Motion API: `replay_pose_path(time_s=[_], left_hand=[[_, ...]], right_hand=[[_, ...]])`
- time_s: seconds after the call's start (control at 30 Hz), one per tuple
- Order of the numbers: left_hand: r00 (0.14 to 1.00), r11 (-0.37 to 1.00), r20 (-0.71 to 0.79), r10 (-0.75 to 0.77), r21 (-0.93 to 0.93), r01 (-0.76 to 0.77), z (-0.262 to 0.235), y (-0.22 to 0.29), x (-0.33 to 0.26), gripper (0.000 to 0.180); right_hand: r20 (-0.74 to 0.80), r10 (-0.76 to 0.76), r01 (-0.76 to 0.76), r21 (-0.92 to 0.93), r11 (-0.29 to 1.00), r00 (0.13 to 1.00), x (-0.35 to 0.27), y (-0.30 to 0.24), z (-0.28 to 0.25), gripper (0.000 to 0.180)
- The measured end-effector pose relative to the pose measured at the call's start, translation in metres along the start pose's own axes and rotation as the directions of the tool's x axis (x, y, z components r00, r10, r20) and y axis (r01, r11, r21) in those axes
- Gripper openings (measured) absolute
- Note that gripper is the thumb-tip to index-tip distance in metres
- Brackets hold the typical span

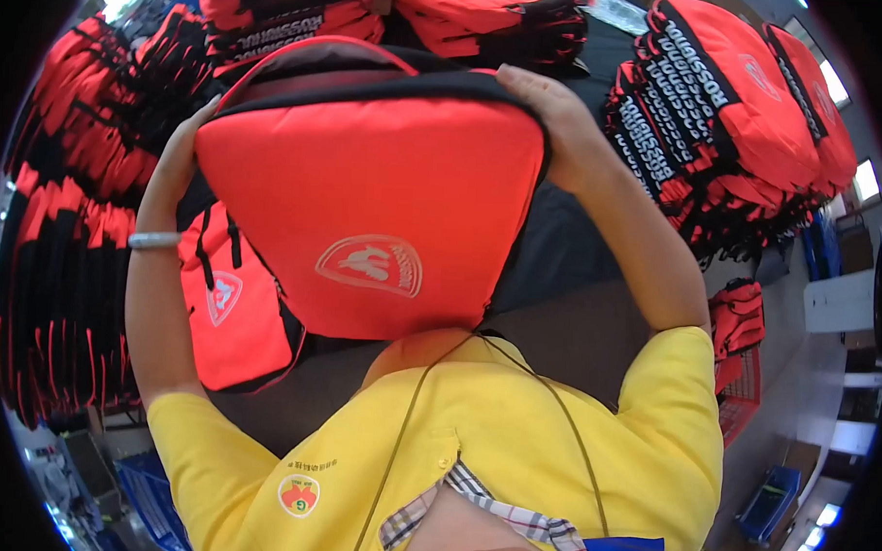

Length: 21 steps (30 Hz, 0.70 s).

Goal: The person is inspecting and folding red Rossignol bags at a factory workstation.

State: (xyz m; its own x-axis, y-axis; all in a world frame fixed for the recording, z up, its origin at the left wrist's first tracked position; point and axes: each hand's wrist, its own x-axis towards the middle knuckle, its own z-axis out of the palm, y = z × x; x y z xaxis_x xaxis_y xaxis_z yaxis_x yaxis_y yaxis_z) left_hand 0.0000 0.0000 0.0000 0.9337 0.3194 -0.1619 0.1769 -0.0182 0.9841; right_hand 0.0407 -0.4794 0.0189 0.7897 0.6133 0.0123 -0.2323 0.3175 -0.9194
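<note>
Between my two hands I hold up a red bag (366, 195) with black edging and a pale outlined emblem on its front panel. Its far end gapes a little, and a grey lining shows under a curved red rim. My left hand (185, 140) is closed on the far left corner, its fingers mostly hidden by the bag. At the far right corner, my right hand (553, 114) grips the edge, with some fingers over the top. The near end of the bag is close to my chest. Partly under it, at left, a smaller red bag (236, 317) with black straps lies on the dark table.
Stacks of red-and-black bags surround the work area: a far-left stack (87, 108), a near-left stack (62, 291), a back stack (295, 18) and a tall right stack (719, 110). A red crate (743, 393) stands at right; a blue crate (771, 506) is on the floor.
</note>
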Motion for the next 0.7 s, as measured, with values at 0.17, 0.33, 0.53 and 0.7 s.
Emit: replay_pose_path(time_s=[0.17,0.33,0.53,0.7], left_hand=[[0.973,0.925,-0.018,0.231,0.315,-0.214,0.033,0.018,-0.051,0.036],[0.882,0.776,-0.170,0.439,0.567,-0.277,0.035,-0.059,-0.142,0.034],[0.848,0.615,-0.107,0.519,0.736,-0.284,0.073,-0.230,-0.187,0.048],[0.851,0.782,-0.275,0.448,0.581,-0.224,0.109,-0.190,-0.185,0.072]], right_hand=[[-0.149,-0.479,0.327,-0.556,0.764,0.865,0.037,0.004,-0.028,0.030],[0.517,-0.692,0.653,-0.752,-0.085,0.505,-0.045,0.050,-0.030,0.013],[0.496,-0.062,0.482,-0.862,-0.155,0.866,-0.100,0.172,-0.057,0.031],[0.421,-0.082,0.412,-0.905,-0.109,0.903,-0.077,0.177,0.006,0.056]])
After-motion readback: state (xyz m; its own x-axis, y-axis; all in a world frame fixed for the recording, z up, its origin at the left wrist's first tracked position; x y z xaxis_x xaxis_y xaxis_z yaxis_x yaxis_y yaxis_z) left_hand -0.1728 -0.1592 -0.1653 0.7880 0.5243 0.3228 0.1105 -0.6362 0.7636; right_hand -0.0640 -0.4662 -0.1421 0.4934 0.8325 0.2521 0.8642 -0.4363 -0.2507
